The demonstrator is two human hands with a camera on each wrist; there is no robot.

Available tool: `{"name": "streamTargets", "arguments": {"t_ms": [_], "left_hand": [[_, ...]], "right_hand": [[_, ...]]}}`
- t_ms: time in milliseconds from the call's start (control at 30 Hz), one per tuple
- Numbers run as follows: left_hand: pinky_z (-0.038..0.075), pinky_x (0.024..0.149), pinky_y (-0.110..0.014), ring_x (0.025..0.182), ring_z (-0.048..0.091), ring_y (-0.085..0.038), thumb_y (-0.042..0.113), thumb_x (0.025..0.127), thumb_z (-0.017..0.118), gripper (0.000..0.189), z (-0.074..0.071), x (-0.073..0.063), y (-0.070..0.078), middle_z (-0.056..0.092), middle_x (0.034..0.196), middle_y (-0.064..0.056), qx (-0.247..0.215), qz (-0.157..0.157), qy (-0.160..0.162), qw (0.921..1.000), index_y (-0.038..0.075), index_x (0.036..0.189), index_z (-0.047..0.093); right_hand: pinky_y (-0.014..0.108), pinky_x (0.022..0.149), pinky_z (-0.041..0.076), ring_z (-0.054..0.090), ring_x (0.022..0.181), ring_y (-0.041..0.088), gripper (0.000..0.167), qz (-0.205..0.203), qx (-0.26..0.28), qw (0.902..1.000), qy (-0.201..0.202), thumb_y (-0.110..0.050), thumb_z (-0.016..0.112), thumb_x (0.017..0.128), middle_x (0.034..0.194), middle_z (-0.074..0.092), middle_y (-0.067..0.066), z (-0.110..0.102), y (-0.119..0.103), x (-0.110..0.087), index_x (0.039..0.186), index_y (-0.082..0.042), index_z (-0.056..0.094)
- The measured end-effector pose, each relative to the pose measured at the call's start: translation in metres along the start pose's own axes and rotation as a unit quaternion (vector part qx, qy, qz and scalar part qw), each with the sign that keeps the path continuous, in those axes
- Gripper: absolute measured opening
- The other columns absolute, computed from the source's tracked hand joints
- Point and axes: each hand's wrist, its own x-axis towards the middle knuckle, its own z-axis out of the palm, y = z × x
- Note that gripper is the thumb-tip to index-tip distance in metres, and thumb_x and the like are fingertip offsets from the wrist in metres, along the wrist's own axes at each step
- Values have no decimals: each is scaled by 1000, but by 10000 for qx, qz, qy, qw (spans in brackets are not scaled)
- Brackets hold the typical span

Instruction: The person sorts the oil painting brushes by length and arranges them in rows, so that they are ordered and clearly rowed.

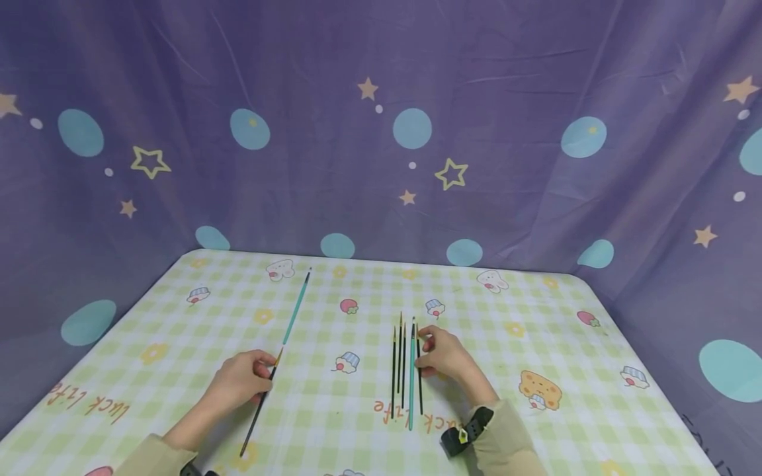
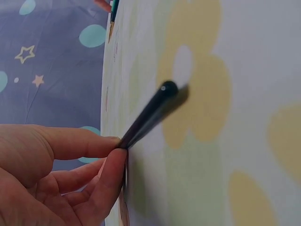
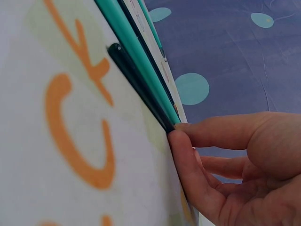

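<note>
My left hand (image 1: 238, 378) pinches a slim black paintbrush (image 1: 254, 421) between thumb and fingertips, its bristles pointing away from me. In the left wrist view the brush's rounded handle end (image 2: 167, 88) sticks out toward the camera, close over the tablecloth. A teal paintbrush (image 1: 296, 309) lies just beyond that brush's tip. On the right, my right hand (image 1: 445, 357) pinches the rightmost black paintbrush (image 1: 421, 396) of a group laid side by side. Right beside it lies a teal paintbrush (image 1: 411, 396), also seen in the right wrist view, with three black paintbrushes (image 1: 393, 380) further left.
A green and white checked tablecloth (image 1: 333, 423) printed with cupcakes, flowers and lettering covers the table. Behind the far edge hangs a purple curtain (image 1: 309, 185) with stars and teal dots. A black wrist strap (image 1: 467, 433) is on my right wrist.
</note>
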Motion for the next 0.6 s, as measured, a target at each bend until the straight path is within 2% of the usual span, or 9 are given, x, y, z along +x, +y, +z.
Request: {"name": "streamTargets", "arguments": {"t_ms": [267, 600], "left_hand": [[47, 48, -28, 49, 55, -13, 0, 69, 63, 34, 0, -1, 0, 55, 73, -3, -13, 86, 64, 9999, -1, 103, 61], [47, 49, -27, 53, 57, -13, 4, 72, 66, 36, -4, 0, 1, 57, 75, -3, -13, 187, 101, 9998, -2, 106, 59]], "right_hand": [[28, 52, 54, 57, 56, 15, 58, -32, 117, 9999, -27, 5, 69, 69, 84, 50, 12, 0, 1, 1, 123, 3, 46], [27, 52, 53, 57, 57, 15, 58, -12, -21, 10000, 8, 4, 69, 69, 85, 51, 11, 0, 1, 1, 122, 2, 47]]}}
